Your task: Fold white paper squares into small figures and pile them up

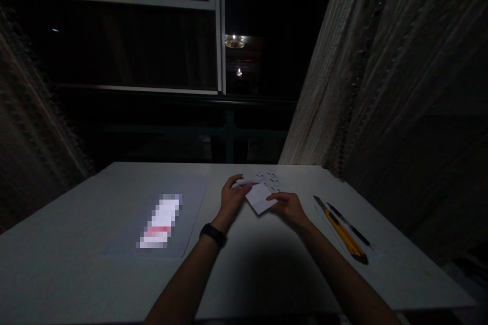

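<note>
A small white square of paper (261,199) is held above the table between my two hands. My right hand (288,207) pinches its right edge, thumb on top. My left hand (233,197) is closed at the upper left, with its thumb at the paper's edge and another pale paper edge (246,183) showing by its fingers. Just beyond the hands lie several small white paper pieces with dark marks (272,177), partly hidden by the held sheet. A black band (213,235) circles my left wrist.
On the white table (244,284), a lit, pixelated phone-like screen (160,221) rests on a pale sheet (194,213) at left. To the right lie a yellow box cutter (341,233), blade out, and a black pen (351,226). Curtains (316,71) flank a dark window (133,45).
</note>
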### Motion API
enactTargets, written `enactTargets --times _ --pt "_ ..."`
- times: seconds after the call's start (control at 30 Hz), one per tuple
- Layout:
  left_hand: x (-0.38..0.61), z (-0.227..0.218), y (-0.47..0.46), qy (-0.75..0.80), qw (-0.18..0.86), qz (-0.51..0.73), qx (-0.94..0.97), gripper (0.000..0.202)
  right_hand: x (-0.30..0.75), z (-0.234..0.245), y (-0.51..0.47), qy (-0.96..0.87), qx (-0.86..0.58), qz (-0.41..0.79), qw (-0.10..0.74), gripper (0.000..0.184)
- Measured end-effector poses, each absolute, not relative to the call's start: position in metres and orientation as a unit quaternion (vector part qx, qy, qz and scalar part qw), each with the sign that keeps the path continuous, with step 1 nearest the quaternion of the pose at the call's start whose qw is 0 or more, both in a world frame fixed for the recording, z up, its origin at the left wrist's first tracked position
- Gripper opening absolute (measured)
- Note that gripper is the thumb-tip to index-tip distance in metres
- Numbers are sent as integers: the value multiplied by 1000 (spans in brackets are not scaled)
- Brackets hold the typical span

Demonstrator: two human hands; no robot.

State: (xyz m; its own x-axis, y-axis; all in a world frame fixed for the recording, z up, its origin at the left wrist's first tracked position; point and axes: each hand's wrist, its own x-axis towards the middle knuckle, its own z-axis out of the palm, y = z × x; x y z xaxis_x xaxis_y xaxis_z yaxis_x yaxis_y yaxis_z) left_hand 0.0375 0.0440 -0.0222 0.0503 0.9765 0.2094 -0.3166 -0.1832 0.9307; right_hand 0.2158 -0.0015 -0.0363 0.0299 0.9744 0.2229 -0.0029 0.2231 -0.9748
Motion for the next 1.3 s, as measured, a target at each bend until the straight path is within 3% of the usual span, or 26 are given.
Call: enactTargets --times 0.1,0.23,0.43,0.57,0.73,0.93,1.1,1.3 --pt "38 -23 45 368 516 612 473 39 215 -35 -2 -532 -464 430 562 26" --pt "39 -23 44 376 529 614 449 36 213 -34 -2 -508 -500 414 566 30" --pt "46 -25 32 303 642 566 420 93 213 -35 -2 -483 -516 367 605 34" --pt "47 -24 28 288 668 550 410 104 213 -34 -1 -459 -509 377 623 33" --pt "49 -26 34 328 604 560 463 84 212 -35 0 -426 -501 385 647 31" --pt "43 -38 47 435 405 579 558 17 216 -37 3 -401 -479 401 670 34" --pt "27 -26 45 330 374 583 641 34 217 -34 3 -443 -486 381 650 34" --pt "34 -20 35 296 525 401 690 57 213 -32 -1 -518 -503 376 581 26"
